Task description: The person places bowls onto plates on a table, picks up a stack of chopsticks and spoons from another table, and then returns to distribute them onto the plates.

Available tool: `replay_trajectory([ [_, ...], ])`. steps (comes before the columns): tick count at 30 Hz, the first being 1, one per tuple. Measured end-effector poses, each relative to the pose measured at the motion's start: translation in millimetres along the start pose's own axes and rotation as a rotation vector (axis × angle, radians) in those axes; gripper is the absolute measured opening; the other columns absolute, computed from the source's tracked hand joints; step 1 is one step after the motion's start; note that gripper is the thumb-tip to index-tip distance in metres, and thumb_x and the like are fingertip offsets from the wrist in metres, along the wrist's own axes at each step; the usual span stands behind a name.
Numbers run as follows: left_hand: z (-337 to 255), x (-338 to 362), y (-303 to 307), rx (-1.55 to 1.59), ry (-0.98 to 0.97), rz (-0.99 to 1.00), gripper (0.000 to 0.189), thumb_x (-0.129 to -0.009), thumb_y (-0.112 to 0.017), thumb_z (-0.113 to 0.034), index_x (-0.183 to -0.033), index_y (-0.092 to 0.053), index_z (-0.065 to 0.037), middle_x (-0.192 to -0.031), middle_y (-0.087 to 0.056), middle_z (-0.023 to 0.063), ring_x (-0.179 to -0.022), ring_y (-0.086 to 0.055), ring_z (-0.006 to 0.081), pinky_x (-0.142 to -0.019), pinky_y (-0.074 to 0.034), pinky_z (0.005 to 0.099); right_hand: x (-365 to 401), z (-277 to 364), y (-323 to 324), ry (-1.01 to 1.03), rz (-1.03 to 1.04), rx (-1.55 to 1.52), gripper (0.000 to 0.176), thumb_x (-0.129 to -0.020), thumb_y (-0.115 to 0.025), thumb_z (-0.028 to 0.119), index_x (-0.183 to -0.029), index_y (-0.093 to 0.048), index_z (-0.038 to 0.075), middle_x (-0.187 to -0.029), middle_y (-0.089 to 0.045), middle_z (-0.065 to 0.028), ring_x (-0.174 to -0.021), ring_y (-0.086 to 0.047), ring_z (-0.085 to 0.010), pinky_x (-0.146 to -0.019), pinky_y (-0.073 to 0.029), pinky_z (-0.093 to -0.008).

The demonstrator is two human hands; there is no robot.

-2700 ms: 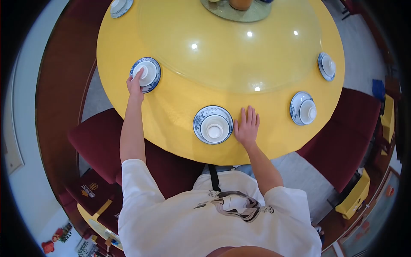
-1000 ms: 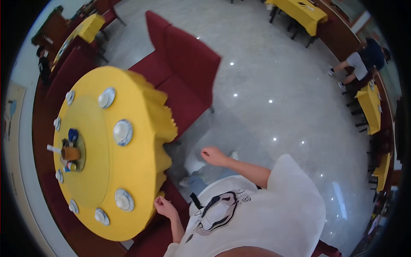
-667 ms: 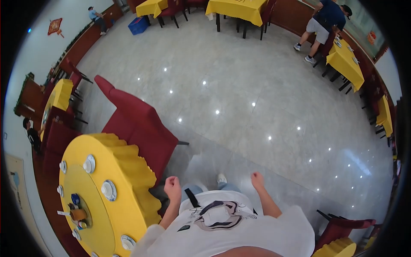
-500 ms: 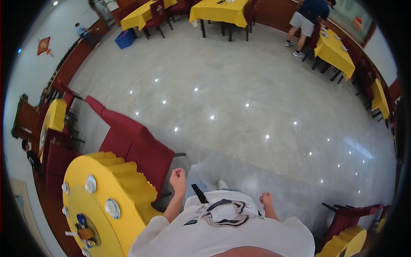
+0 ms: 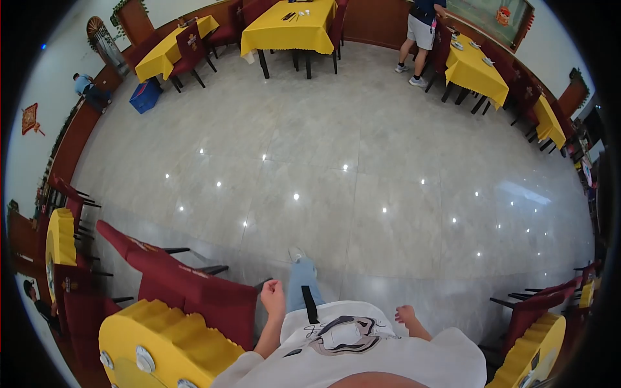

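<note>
My left hand (image 5: pixel 273 299) is in front of my body at waist height, with its fingers curled into a loose fist and nothing visible in it. The back of a dark red chair (image 5: pixel 223 304) is just left of it. My right hand (image 5: pixel 405 315) hangs at my other side, fingers loosely bent and a little apart, holding nothing. It touches no furniture. Below my white shirt, one leg in light blue jeans (image 5: pixel 301 284) is stretched forward on the floor.
Left of me, a yellow-covered round table (image 5: pixel 174 336) bears cups on saucers (image 5: pixel 145 359). Another yellow table (image 5: pixel 527 352) and red chairs (image 5: pixel 533 317) are at the right. Across the grey tiled floor (image 5: pixel 323 155) are yellow tables (image 5: pixel 291 26), a blue crate (image 5: pixel 145 96) and people (image 5: pixel 420 35).
My view has moved forward and tilted up, so the near round table has slid lower. One leg has come forward. My right hand's fingers have loosened; both arms stay at my sides.
</note>
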State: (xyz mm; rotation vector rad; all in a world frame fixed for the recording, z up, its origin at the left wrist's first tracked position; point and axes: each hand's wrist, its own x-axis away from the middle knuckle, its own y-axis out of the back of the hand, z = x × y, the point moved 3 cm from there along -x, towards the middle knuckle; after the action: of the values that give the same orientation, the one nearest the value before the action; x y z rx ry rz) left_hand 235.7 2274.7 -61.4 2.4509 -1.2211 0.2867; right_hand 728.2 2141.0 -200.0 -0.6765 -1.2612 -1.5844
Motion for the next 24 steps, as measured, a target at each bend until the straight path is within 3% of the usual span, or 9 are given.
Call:
replay_trajectory([
  [4, -17.3, -82.7, -27.3, 0.038, 0.166, 0.193, 0.011, -0.086, -0.060, -0.013, -0.090, -0.058, -0.003, -0.063, -0.052, 0.0003, -0.048, -0.047, 0.0078, -0.041, -0.036, 0.0243, -31.5, 140.4, -47.1, 0.086, 0.038, 0.135, 0.028, -0.082, -0.055, 0.021, -0.098, -0.058, -0.001, -0.082, -0.065, -0.0144, -0.066, -0.064, -0.0246, -0.054, -0.050, -0.0364],
  [6, -35.0, -127.7, -34.2, 0.013, 0.308, 0.265, 0.016, -0.086, -0.059, -0.015, -0.094, -0.059, -0.002, -0.067, -0.056, 0.0032, -0.051, -0.050, 0.0099, -0.044, -0.041, 0.0248, -37.3, 217.1, -69.1, 0.082, 0.036, 0.205, 0.028, -0.082, -0.055, 0.022, -0.099, -0.058, -0.001, -0.083, -0.065, -0.0143, -0.066, -0.064, -0.0243, -0.055, -0.051, -0.0361],
  [8, -49.3, -176.9, -37.0, -0.096, 0.266, 0.418, 0.021, -0.087, -0.058, -0.018, -0.099, -0.059, -0.001, -0.072, -0.059, 0.0057, -0.057, -0.055, 0.0119, -0.050, -0.045, 0.0246, -33.8, 283.9, -96.5, 0.182, 0.150, 0.251, 0.028, -0.083, -0.055, 0.023, -0.098, -0.058, -0.001, -0.082, -0.065, -0.0140, -0.066, -0.064, -0.0242, -0.058, -0.051, -0.0354],
  [11, -73.1, -260.6, -50.5, -0.220, 0.116, 0.341, 0.027, -0.085, -0.059, -0.023, -0.100, -0.061, 0.000, -0.077, -0.064, 0.0098, -0.066, -0.060, 0.0176, -0.059, -0.048, 0.0290, -30.3, 366.9, -121.6, 0.123, 0.170, 0.111, 0.028, -0.083, -0.055, 0.023, -0.098, -0.058, -0.001, -0.082, -0.064, -0.0141, -0.067, -0.064, -0.0241, -0.059, -0.051, -0.0354],
  [13, -107.2, -304.9, -54.9, -0.354, 0.042, 0.316, 0.031, -0.083, -0.060, -0.028, -0.100, -0.062, -0.003, -0.079, -0.066, 0.0132, -0.074, -0.064, 0.0250, -0.068, -0.049, 0.0346, -34.2, 393.3, -131.4, 0.083, 0.153, 0.096, 0.028, -0.083, -0.055, 0.022, -0.098, -0.058, -0.001, -0.082, -0.064, -0.0142, -0.067, -0.064, -0.0243, -0.059, -0.052, -0.0354],
  [19, -184.6, -444.1, -112.0, -0.440, -0.006, 0.367, 0.034, -0.083, -0.060, -0.029, -0.102, -0.061, -0.002, -0.080, -0.066, 0.0131, -0.075, -0.064, 0.0248, -0.069, -0.049, 0.0349, -97.6, 420.2, -158.9, -0.081, 0.148, 0.209, 0.024, -0.082, -0.056, 0.025, -0.090, -0.063, 0.004, -0.075, -0.064, -0.0144, -0.065, -0.063, -0.0260, -0.056, -0.050, -0.0369],
  [20, -202.2, -463.3, -123.7, -0.456, -0.013, 0.359, 0.034, -0.083, -0.060, -0.029, -0.102, -0.061, -0.002, -0.080, -0.066, 0.0131, -0.075, -0.064, 0.0248, -0.069, -0.049, 0.0349, -110.4, 429.0, -160.5, -0.079, 0.165, 0.201, 0.024, -0.082, -0.056, 0.025, -0.090, -0.063, 0.004, -0.075, -0.064, -0.0144, -0.065, -0.063, -0.0260, -0.056, -0.050, -0.0369],
  [22, -245.3, -500.2, -149.8, -0.565, -0.094, 0.344, 0.036, -0.084, -0.060, -0.030, -0.103, -0.060, 0.000, -0.079, -0.066, 0.0127, -0.072, -0.064, 0.0223, -0.066, -0.049, 0.0331, -126.4, 471.5, -170.1, 0.145, 0.309, 0.381, 0.022, -0.083, -0.054, 0.020, -0.081, -0.058, -0.002, -0.073, -0.063, -0.0136, -0.058, -0.061, -0.0230, -0.047, -0.047, -0.0344],
  [24, -240.9, -551.0, -171.3, -0.434, 0.015, 0.353, 0.035, -0.084, -0.060, -0.029, -0.103, -0.059, 0.001, -0.079, -0.065, 0.0124, -0.071, -0.063, 0.0206, -0.064, -0.050, 0.0318, -145.1, 533.8, -177.0, 0.104, 0.298, 0.442, 0.022, -0.084, -0.052, 0.020, -0.080, -0.057, -0.001, -0.072, -0.062, -0.0128, -0.057, -0.061, -0.0235, -0.046, -0.047, -0.0344],
])
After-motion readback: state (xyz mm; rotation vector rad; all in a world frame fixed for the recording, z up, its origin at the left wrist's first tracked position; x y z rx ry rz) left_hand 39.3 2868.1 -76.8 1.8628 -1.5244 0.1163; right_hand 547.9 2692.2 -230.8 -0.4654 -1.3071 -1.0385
